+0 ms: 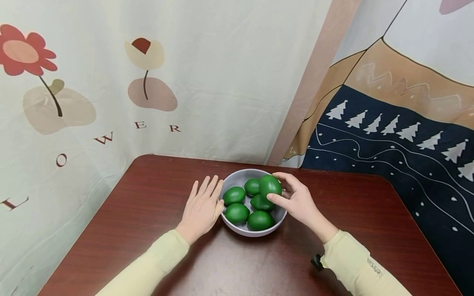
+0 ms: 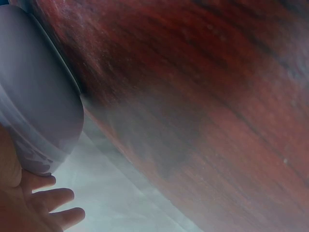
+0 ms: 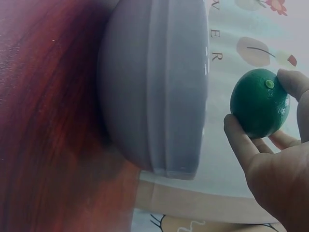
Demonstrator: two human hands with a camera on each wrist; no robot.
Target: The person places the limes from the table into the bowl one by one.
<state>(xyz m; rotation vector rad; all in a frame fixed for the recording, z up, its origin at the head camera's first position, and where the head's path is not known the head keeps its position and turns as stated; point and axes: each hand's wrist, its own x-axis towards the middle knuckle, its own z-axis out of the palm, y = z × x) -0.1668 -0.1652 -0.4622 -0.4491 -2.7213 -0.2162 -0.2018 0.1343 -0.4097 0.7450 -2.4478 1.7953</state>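
Note:
A grey bowl stands on the table with several green limes inside. My right hand pinches another lime between thumb and fingers, over the right side of the bowl. In the right wrist view that lime is raised past the bowl's rim, its small stem end showing. My left hand lies along the bowl's left side with its fingers straight and spread. The thumb rests at the rim. In the left wrist view the fingertips show beside the bowl's wall.
The dark red wooden table runs back to a pale curtain printed with flowers and letters. A patterned cloth with white trees hangs at the right. A black band is at the right sleeve.

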